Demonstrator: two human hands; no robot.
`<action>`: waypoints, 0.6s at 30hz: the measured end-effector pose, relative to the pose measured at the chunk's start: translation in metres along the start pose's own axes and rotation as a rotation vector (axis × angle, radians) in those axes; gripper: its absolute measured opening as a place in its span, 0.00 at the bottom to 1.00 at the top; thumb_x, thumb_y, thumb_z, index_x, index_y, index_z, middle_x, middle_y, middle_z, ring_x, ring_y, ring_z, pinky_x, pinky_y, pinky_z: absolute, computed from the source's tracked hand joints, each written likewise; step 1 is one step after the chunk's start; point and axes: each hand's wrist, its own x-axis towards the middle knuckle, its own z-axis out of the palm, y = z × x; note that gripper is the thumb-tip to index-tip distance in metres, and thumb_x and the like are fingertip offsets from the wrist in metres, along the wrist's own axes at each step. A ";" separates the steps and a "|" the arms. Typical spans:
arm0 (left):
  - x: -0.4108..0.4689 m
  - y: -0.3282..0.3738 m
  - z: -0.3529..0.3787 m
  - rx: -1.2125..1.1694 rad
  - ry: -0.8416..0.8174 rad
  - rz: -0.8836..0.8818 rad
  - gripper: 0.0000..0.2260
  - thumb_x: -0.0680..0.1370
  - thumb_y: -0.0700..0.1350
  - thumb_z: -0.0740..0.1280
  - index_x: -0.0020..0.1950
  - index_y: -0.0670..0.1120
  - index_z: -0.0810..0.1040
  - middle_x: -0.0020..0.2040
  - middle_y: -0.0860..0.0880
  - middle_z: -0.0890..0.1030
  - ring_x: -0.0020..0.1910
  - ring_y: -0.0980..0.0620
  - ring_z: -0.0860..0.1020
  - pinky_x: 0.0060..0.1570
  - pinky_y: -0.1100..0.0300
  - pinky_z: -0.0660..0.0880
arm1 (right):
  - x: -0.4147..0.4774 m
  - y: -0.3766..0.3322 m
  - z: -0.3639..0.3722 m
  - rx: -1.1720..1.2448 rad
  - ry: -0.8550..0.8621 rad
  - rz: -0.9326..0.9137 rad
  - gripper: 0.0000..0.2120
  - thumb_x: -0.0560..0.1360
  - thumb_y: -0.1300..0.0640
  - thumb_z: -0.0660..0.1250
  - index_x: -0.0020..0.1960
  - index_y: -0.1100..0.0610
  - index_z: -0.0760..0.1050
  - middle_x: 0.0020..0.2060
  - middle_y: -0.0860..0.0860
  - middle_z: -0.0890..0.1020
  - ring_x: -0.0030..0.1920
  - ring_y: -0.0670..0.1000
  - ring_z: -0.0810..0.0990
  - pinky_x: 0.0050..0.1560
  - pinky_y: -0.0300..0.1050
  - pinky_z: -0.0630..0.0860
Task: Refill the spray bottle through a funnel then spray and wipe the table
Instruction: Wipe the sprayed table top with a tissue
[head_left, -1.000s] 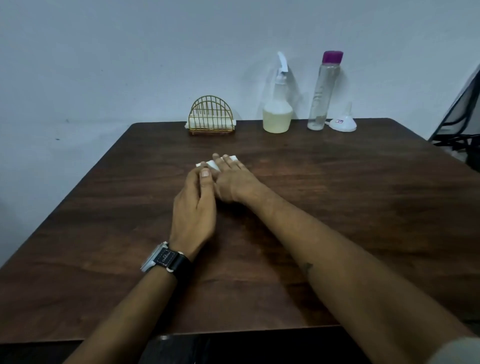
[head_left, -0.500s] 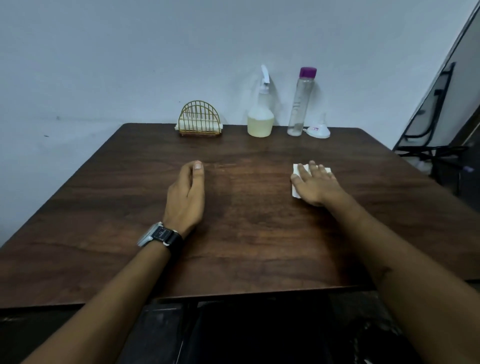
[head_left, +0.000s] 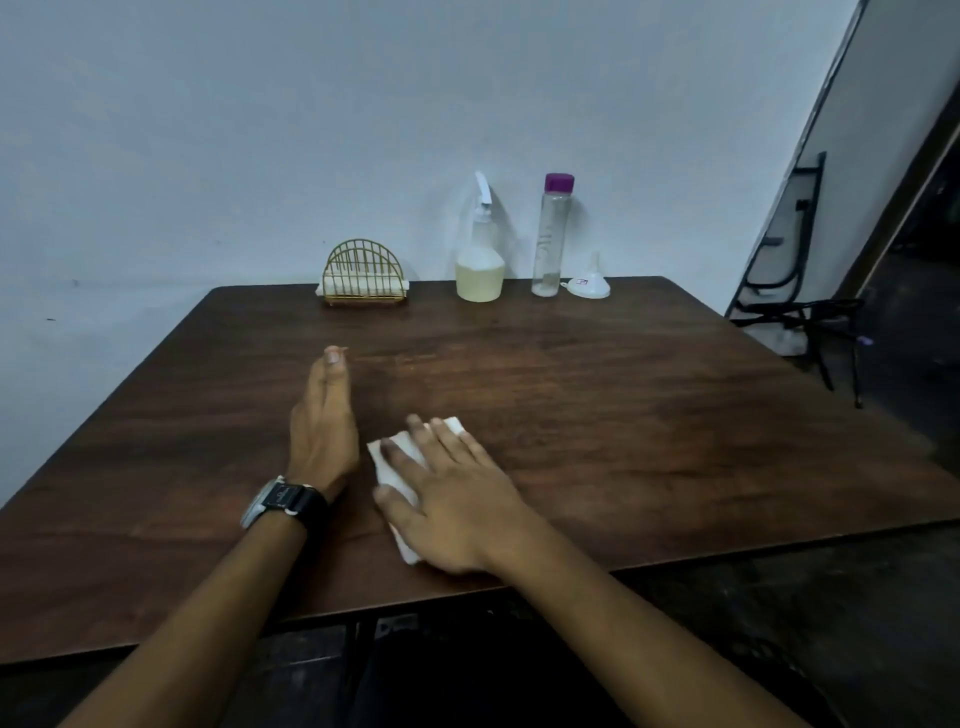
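Wiping now, judging by the layout. Pressing a folded white paper napkin (head_left: 396, 453) flat onto the wooden surface (head_left: 649, 415) with the right hand (head_left: 457, 501), fingers straight and spread, palm over the near half, nothing curled round it. Resting the left hand (head_left: 324, 426) on its edge just beside the napkin, fingers straight and together, grasping nothing. Wearing a dark wristwatch (head_left: 285, 503) on that wrist. Working near the front edge of the surface, left of centre.

Parked along the far edge, by the wall and well apart from both hands: a gold wire napkin holder (head_left: 363, 275) with white napkins inside. Then the spray bottle (head_left: 480, 270), upright, spray head fitted, pale yellowish liquid in its lower part. Then a clear bottle with a purple cap (head_left: 551, 244), upright and seemingly almost drained. Last, a white funnel (head_left: 589, 285), mouth down and spout up, just beside the clear bottle.

Judging from that: refilling done, spraying probably done as well, though cannot tell any wetness on the dark wood.

Next, most likely: sliding the napkin across the rest of the surface, toward the right side and the far half. Calls for flat, even pressure to avoid bunching or tearing the paper. Calls also for stopping short of the bottles to avoid knocking them, and for lifting the left hand clear before any leftward sweep.
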 end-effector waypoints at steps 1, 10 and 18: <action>0.000 -0.001 0.000 0.000 -0.004 -0.005 0.27 0.88 0.60 0.45 0.77 0.51 0.73 0.77 0.48 0.74 0.77 0.44 0.70 0.66 0.60 0.58 | -0.018 0.012 -0.002 -0.018 0.006 0.013 0.38 0.77 0.30 0.36 0.84 0.43 0.46 0.84 0.50 0.42 0.83 0.51 0.39 0.81 0.52 0.36; -0.003 0.006 0.002 0.029 -0.046 -0.008 0.26 0.88 0.60 0.47 0.76 0.48 0.73 0.72 0.44 0.78 0.72 0.42 0.73 0.59 0.58 0.61 | -0.008 0.115 -0.034 -0.071 0.023 0.477 0.32 0.83 0.34 0.42 0.84 0.45 0.44 0.84 0.51 0.41 0.83 0.54 0.39 0.81 0.55 0.37; 0.005 -0.004 0.000 0.011 -0.016 -0.016 0.28 0.87 0.62 0.46 0.78 0.50 0.72 0.76 0.45 0.75 0.76 0.42 0.70 0.65 0.58 0.60 | -0.001 -0.016 0.008 0.008 0.067 0.037 0.32 0.83 0.36 0.46 0.84 0.47 0.48 0.84 0.54 0.43 0.83 0.53 0.39 0.81 0.54 0.36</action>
